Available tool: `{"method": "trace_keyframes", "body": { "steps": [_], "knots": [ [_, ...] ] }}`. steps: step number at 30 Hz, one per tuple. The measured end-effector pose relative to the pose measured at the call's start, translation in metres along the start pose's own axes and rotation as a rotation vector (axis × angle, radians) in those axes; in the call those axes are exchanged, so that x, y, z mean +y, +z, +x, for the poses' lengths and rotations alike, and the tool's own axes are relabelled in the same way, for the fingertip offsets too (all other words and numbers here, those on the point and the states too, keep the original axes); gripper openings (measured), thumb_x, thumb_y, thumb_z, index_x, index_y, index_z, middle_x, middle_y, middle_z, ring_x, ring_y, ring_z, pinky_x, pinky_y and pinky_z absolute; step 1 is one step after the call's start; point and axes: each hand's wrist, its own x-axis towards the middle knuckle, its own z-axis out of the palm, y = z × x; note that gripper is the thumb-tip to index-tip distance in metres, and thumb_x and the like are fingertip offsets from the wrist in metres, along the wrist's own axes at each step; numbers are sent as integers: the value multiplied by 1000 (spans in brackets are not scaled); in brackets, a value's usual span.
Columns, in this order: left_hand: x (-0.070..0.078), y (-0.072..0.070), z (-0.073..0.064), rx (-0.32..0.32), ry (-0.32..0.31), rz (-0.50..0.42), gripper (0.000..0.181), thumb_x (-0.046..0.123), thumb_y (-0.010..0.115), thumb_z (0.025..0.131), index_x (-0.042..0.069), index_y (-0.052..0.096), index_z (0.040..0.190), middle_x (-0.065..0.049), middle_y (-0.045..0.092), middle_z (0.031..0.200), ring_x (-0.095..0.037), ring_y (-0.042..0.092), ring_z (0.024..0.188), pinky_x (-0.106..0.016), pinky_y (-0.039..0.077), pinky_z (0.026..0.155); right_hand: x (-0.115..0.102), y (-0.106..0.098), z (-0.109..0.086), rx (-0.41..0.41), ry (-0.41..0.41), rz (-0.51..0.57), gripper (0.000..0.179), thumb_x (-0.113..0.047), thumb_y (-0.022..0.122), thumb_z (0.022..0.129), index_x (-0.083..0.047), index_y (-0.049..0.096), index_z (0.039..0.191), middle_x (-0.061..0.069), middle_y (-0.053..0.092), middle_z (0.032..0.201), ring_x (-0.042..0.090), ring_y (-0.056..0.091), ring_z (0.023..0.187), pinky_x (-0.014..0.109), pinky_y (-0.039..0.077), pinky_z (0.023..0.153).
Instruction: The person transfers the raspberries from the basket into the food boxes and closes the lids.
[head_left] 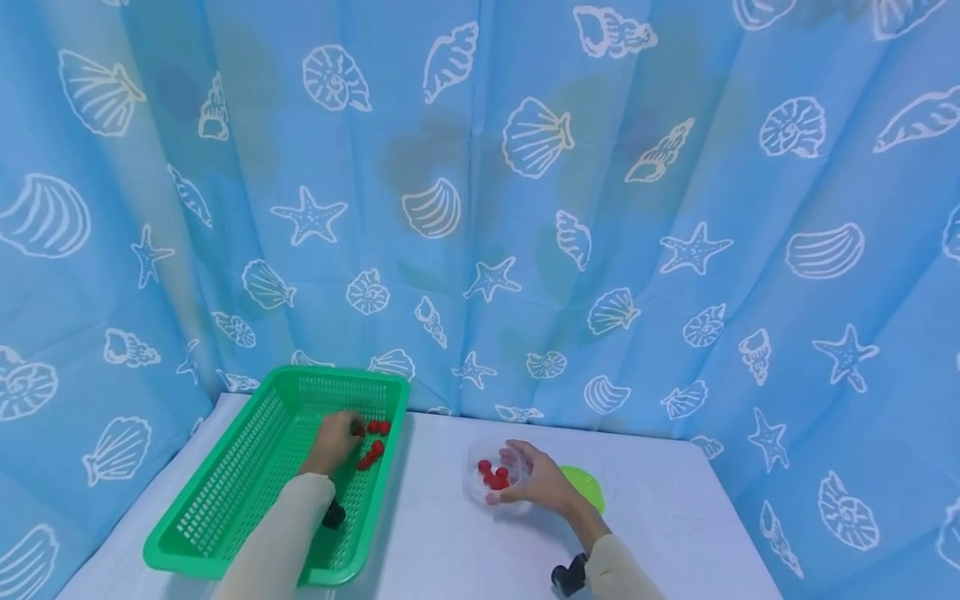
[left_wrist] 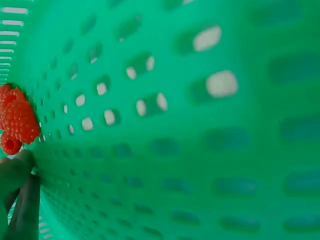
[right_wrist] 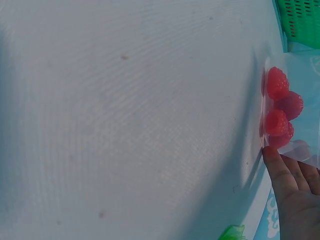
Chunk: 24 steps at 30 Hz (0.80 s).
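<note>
In the head view my left hand (head_left: 333,440) reaches into a green basket (head_left: 168,533), its thumb and fingers pinching a red raspberry near the right side. More raspberries (head_left: 377,447) lie beside the fingertips on the basket floor. The left wrist view shows a cluster of raspberries (left_wrist: 19,117) just past my fingers (left_wrist: 15,172). My right hand (head_left: 543,482) curves around the side of a clear plastic container (head_left: 474,467) and holds it on the table. Several raspberries (right_wrist: 277,84) sit inside it, visible through its wall in the right wrist view.
A bright green lid-like piece (head_left: 585,487) lies on the white table (head_left: 435,533) behind the right hand. A blue curtain (head_left: 465,208) with a seashell print rises along the back and sides. The basket has high slotted walls.
</note>
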Motion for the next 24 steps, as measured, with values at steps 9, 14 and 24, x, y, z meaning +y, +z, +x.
{"method": "trace_keyframes", "body": {
  "steps": [9,14,24],
  "knots": [
    [2,-6,-2,77,7,-89,22,-9,67,86,-8,68,108,-21,68,101,-36,63,97,-48,54,80,-6,1,-1,-7,-3,6,101,-42,90,64,-20,38,149,-3,53,140,26,44,134,59,39,103],
    [9,-8,5,156,18,-172,25,-4,66,88,-4,68,113,-20,68,108,-36,63,103,-50,53,84,-9,1,-5,1,-1,-1,101,-39,90,65,-19,38,149,-1,53,141,27,44,134,61,38,102],
    [51,-21,24,234,151,-243,27,-2,70,87,-2,69,114,-18,68,109,-33,63,104,-48,53,86,-5,-2,-3,-4,-2,0,103,-42,90,63,-17,38,149,0,53,141,28,44,134,60,40,101]
  ]
}}
